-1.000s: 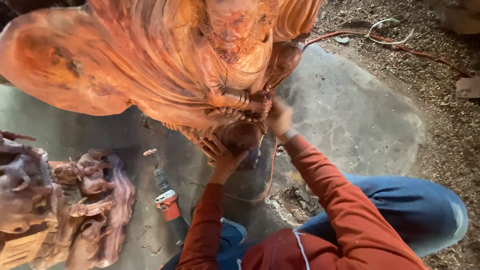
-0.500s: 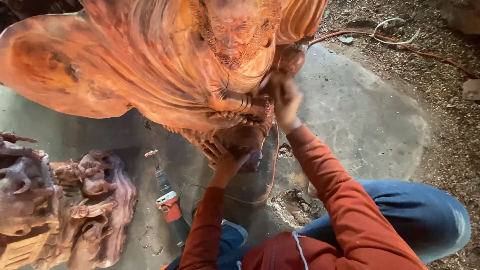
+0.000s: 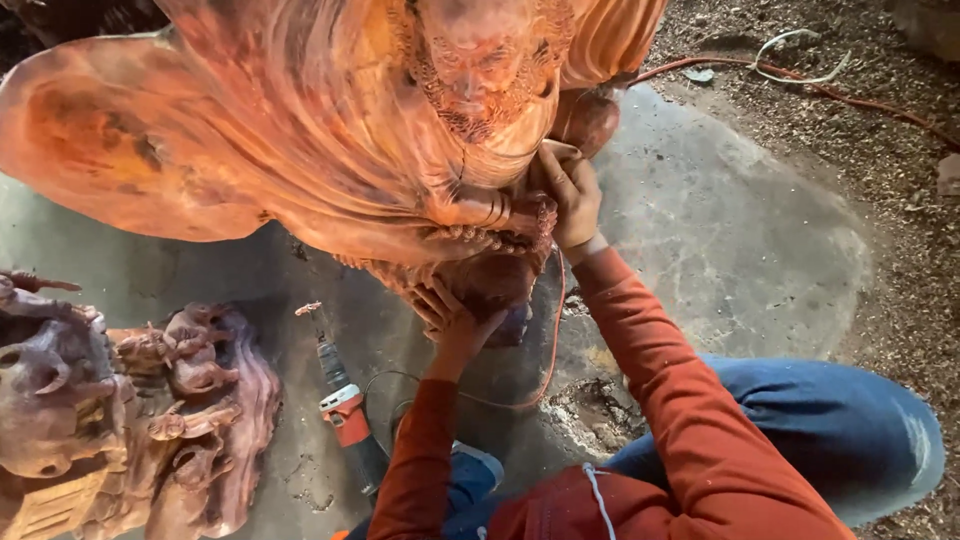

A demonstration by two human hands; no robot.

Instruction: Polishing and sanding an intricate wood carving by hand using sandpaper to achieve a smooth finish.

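That big reddish wood carving (image 3: 330, 140) fills the top of the view and leans out over the concrete floor (image 3: 740, 250), so both hands come at it from underneath. The left hand (image 3: 452, 318) is spread wide, palm flat against the underside like it's bracing it. The right hand (image 3: 570, 195) curls against the carved detail by the beads; can't tell if it's pinching anything. A red-collared power tool (image 3: 345, 410) lies on the floor nearby, beside a darker carving (image 3: 120, 410).

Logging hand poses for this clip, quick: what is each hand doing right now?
Left hand: open, fingers spread against the underside of the wooden carving.
Right hand: fingers curled against the carving's detailed front; whether it grips a tool cannot be told.
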